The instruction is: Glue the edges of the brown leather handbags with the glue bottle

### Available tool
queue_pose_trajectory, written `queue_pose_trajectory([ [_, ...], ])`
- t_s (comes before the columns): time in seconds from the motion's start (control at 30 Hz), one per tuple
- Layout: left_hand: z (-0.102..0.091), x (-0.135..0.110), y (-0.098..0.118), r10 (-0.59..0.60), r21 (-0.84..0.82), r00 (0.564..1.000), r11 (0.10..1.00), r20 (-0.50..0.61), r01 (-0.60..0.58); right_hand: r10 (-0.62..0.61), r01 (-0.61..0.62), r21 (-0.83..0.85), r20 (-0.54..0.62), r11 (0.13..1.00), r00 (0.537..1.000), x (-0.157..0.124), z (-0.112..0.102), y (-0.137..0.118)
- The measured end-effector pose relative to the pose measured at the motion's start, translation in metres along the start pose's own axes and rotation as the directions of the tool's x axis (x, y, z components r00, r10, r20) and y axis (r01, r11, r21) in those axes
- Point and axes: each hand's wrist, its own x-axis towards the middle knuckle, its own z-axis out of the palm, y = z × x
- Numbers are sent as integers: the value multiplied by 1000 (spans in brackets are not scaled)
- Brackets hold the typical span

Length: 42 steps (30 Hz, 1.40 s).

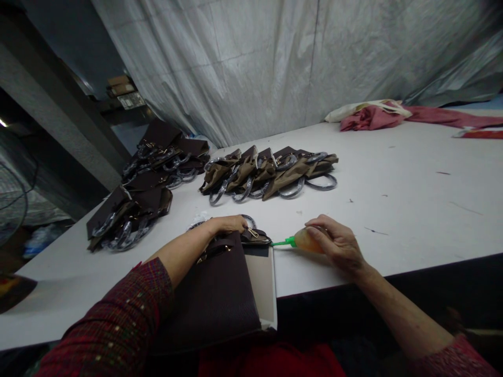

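Note:
A dark brown handbag point(214, 293) lies at the table's near edge on a pale board point(262, 283). My left hand point(230, 224) rests closed over the bag's top edge, next to a gold clasp point(252, 233). My right hand point(338, 242) is wrapped round a small orange squeeze bottle point(304, 240). Its green nozzle point(283, 243) points left at the bag's top flap and nearly touches it.
A row of brown bags with plastic-wrapped handles point(271, 173) lies mid-table. Darker bags point(137, 193) are piled at the left. Pink and white cloth point(377, 115) lies far right. The white table point(412, 199) ends against a grey plastic sheet point(275, 63).

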Motion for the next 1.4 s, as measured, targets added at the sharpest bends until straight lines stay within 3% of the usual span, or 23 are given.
queue_pose_trajectory([
  [0.67,0,-5,5,-2,-54,998,999,-55,-1,-44,44,9,70,999,997,-3,-4,-13],
  [0.83,0,-7,7,-4,-118,999,993,-49,-2,-89,82,53,164,995,982,-7,-8,-18],
  [0.93,1,-8,8,-10,-153,999,988,-45,2,-77,73,37,113,997,991,-9,-9,-17],
  [1.07,0,-9,7,-9,-175,999,985,-31,3,-71,60,75,166,995,983,-14,-10,-15],
  [1.23,1,-7,5,-4,-172,999,985,-43,-4,-73,72,16,85,997,994,-13,-8,-16],
  [1.4,1,-4,1,8,-160,999,987,-42,-14,-181,179,26,202,983,963,-6,-9,-20],
])
